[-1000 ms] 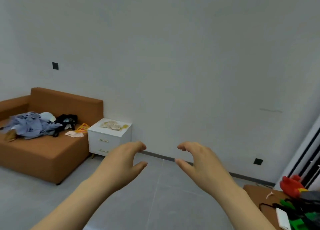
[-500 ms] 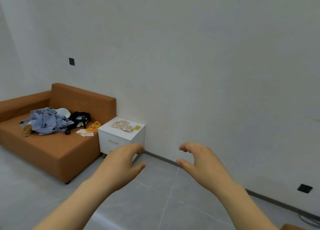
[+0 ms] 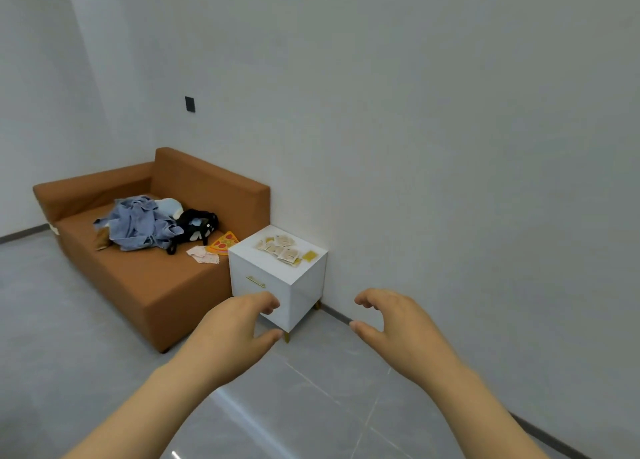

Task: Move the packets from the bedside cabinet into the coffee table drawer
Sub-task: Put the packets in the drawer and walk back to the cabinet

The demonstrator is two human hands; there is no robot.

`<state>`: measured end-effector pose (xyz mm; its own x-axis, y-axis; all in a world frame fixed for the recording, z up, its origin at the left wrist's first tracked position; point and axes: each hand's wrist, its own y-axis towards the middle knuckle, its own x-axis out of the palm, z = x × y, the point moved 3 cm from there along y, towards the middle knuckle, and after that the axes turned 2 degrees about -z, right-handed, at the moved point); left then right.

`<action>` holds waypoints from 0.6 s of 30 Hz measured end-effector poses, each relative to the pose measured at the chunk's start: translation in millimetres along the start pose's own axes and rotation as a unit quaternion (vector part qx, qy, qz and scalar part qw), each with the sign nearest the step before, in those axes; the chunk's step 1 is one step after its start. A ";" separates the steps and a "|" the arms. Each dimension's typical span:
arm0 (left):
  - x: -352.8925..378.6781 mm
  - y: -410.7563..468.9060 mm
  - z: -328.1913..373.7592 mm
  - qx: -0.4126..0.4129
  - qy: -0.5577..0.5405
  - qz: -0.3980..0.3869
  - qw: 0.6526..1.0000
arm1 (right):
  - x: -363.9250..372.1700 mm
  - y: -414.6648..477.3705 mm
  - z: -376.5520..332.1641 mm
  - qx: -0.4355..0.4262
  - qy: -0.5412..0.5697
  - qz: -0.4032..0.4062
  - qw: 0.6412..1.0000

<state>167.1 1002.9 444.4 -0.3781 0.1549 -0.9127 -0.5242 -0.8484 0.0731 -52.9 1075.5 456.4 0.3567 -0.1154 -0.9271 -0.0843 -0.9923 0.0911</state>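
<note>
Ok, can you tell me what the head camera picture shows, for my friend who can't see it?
The left hand and right hand, both empty with loosely curled fingers, reach toward a white bedside cabinet with packets scattered on top. It stands by a grey wall, beside an orange sofa holding a heap of clothes.

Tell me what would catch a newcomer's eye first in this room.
The bare left hand and right hand reach forward empty, fingers loosely curled. Beyond them, a white box-shaped bedside cabinet carries scattered beige paper packets, and the orange-brown fabric sofa beside it holds a heap of blue clothes.
</note>
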 end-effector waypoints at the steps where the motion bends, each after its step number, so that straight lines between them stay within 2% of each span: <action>1: 1.1 16.6 -9.1 -0.003 0.001 0.001 1.000 | 4.0 18.1 2.5 -0.003 0.000 -0.003 1.000; 8: -7.5 138.4 -83.2 -0.028 -0.024 0.003 0.999 | 29.8 160.7 9.9 0.005 -0.003 -0.035 0.999; 18: -6.8 270.9 -166.6 -0.053 -0.018 -0.037 0.998 | 71.3 310.2 28.7 0.024 0.000 -0.075 0.997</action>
<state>154.8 687.7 403.4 -0.3700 0.2359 -0.8986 -0.4690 -0.8823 -0.0385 -80.3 760.8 408.2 0.3684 0.0349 -0.9290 -0.0738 -0.9950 -0.0667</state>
